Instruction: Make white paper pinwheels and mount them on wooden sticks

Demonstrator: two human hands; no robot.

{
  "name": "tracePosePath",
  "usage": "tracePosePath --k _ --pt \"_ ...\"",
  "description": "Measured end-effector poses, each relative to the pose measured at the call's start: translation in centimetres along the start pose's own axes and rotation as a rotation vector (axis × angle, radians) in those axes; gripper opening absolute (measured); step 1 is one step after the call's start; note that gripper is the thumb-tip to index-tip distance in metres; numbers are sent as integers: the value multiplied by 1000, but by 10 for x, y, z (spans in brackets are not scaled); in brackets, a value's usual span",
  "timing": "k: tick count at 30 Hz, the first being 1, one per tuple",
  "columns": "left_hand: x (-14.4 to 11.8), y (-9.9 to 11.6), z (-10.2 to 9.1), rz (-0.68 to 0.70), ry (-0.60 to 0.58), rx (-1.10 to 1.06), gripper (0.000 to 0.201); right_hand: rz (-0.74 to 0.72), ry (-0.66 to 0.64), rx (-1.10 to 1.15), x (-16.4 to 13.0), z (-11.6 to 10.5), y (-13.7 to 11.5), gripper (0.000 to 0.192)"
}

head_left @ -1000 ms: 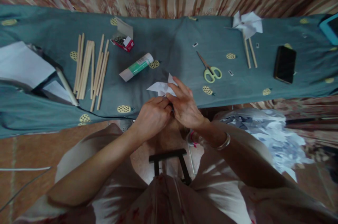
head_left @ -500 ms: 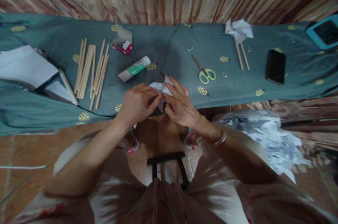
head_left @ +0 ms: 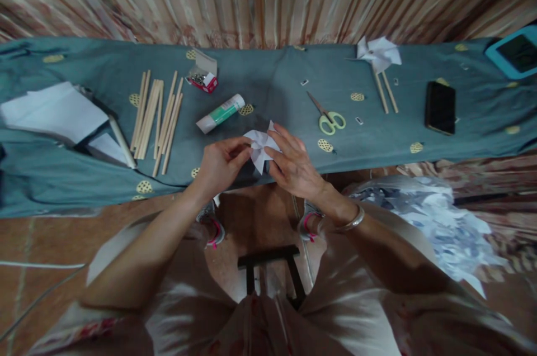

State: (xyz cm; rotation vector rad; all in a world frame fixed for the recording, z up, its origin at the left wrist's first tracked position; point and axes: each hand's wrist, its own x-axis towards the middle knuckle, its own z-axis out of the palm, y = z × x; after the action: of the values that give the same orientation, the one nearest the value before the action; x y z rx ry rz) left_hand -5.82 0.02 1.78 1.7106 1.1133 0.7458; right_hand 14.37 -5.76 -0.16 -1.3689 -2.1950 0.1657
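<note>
Where the camera looks down from the person's head, a long bench draped in a teal cloth [head_left: 272, 76] with yellow pineapple prints runs across the view, backed by a striped curtain in pink and cream. Below the bench edge is a reddish tiled floor, and a black stool frame shows between the person's knees.

On the cloth at left lie sheets of white paper [head_left: 54, 113], a bundle of wooden sticks [head_left: 157, 115], a small red box of pins [head_left: 203, 76] with its lid up, and a glue stick [head_left: 221, 113] on its side. Right of centre lie green-handled scissors [head_left: 328, 115], a finished white paper pinwheel [head_left: 377, 54] on two sticks, a black phone [head_left: 439, 107] and, at the far corner, a blue-framed tablet [head_left: 514, 51]. A heap of paper scraps [head_left: 436, 222] lies low at right.

At the near edge of the bench, in the middle, both hands meet on a folded white paper piece [head_left: 260, 146] with pointed corners, pinwheel-shaped. The left hand [head_left: 220, 165] pinches its left side with fingertips closed on it. The right hand [head_left: 296, 163], a bangle at the wrist, holds the right side, fingers spread over the paper.
</note>
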Motion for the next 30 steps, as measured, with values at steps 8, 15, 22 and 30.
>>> tracePosePath --k 8,15,22,30 --pt "6 2 7 -283 9 -510 65 -19 73 27 0 1 4 31" --pt "6 19 18 -431 64 -745 67 -29 80 -49 4 -2 -3 31" --pt "8 9 28 -331 74 -792 92 -19 53 -58 5 -5 -11 31" --pt "13 14 27 -205 111 -707 92 267 198 127 8 -16 -5 61"
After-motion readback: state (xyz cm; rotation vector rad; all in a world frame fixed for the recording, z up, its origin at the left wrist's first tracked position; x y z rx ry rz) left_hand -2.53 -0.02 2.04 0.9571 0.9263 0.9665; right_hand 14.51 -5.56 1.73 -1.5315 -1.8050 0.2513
